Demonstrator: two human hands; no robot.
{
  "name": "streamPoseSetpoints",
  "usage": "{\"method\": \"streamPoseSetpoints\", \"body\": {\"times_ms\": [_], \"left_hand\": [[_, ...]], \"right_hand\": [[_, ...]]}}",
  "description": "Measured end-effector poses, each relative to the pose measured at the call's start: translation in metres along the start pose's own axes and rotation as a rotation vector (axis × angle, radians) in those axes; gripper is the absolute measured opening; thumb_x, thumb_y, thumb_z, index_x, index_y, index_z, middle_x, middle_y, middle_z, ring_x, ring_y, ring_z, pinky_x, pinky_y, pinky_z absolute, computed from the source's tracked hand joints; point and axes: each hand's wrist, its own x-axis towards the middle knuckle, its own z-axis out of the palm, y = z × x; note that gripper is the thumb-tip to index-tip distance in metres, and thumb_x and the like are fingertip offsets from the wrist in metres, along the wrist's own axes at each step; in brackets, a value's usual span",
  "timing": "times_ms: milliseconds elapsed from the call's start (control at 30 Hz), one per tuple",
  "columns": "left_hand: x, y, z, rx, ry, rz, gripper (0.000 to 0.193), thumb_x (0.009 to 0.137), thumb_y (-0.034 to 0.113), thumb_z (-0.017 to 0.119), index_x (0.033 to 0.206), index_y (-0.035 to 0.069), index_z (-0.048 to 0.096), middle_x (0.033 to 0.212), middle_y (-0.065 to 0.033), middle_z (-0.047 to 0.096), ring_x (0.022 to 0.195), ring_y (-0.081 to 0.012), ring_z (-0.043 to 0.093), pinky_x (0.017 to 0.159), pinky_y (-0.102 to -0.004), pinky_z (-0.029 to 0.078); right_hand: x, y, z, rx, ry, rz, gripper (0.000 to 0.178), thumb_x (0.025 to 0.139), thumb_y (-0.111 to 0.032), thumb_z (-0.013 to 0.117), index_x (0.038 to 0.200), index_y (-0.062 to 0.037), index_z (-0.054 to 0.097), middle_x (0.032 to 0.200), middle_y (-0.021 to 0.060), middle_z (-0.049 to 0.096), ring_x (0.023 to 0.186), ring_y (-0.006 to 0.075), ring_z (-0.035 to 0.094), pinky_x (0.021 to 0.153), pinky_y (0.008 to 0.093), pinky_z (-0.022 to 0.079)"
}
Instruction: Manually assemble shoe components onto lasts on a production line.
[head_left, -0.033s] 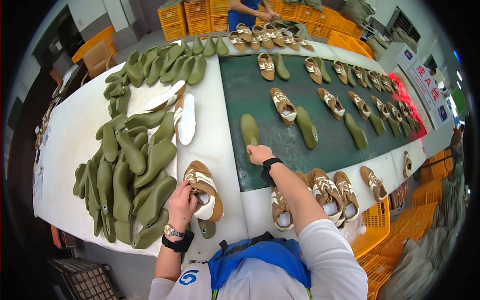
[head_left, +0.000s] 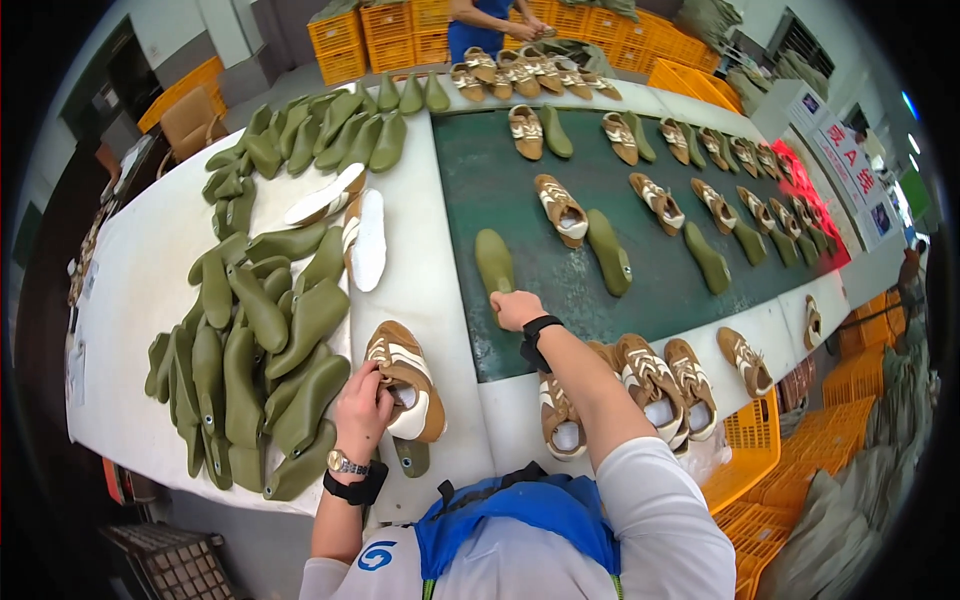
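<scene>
My left hand [head_left: 365, 411] is closed on the laces and tongue of a brown suede sneaker [head_left: 421, 400] with white stripes. The sneaker stands on the white tabletop, its heel toward me. Out to the right, my right hand [head_left: 517, 310] grips the narrow heel end of an olive-green shoe last [head_left: 493, 257]. That last lies on the dark green conveyor belt [head_left: 455, 215], with its broad toe end pointing away. Another green last [head_left: 412, 457] shows partly beside my left wrist, behind the sneaker.
A heap of green lasts [head_left: 243, 365] covers the left table. Two sneakers with white soles [head_left: 369, 240] lie beyond it. Sneakers paired with lasts [head_left: 563, 210] line the belt. More sneakers [head_left: 655, 385] stand along its near edge, by orange crates [head_left: 750, 440]. A co-worker [head_left: 478, 28] stands across.
The picture has shifted very slightly to the left. Both hands keep the same grips, on the sneaker and on the last.
</scene>
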Motion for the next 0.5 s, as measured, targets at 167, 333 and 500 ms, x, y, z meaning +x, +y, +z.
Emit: {"method": "streamPoseSetpoints", "body": {"times_ms": [167,333,500], "left_hand": [[0.006,0.011,0.004,-0.037,-0.030,0.019,0.021,0.075,0.004,0.059,0.095,0.000,0.060,0.112,-0.0150,0.062,0.087,-0.0348,0.062,0.077,-0.0406,0.051],[0.016,0.017,0.020,0.028,-0.071,0.128,0.023,0.076,0.006,0.057,0.098,0.001,0.060,0.111,-0.0167,0.062,0.089,-0.0359,0.061,0.078,-0.0424,0.051],[0.016,0.015,0.001,0.036,-0.116,0.124,0.022,0.080,0.006,0.055,0.100,-0.001,0.059,0.111,-0.0195,0.061,0.088,-0.0387,0.061,0.075,-0.0438,0.051]], "right_hand": [[-0.025,0.005,0.001,-0.005,-0.122,-0.024,0.020,0.078,-0.012,0.055,0.097,-0.0144,0.059,0.093,0.0144,0.066,0.094,0.0335,0.063,0.076,0.0447,0.050],[-0.066,-0.018,-0.050,0.017,0.025,-0.105,0.027,0.079,-0.013,0.054,0.105,-0.0095,0.062,0.096,0.0172,0.067,0.092,0.0353,0.065,0.077,0.0469,0.051],[-0.148,-0.132,-0.103,0.449,-0.018,-0.703,0.024,0.079,-0.024,0.059,0.096,-0.0081,0.066,0.086,0.0153,0.066,0.082,0.0342,0.063,0.070,0.0423,0.049]]}}
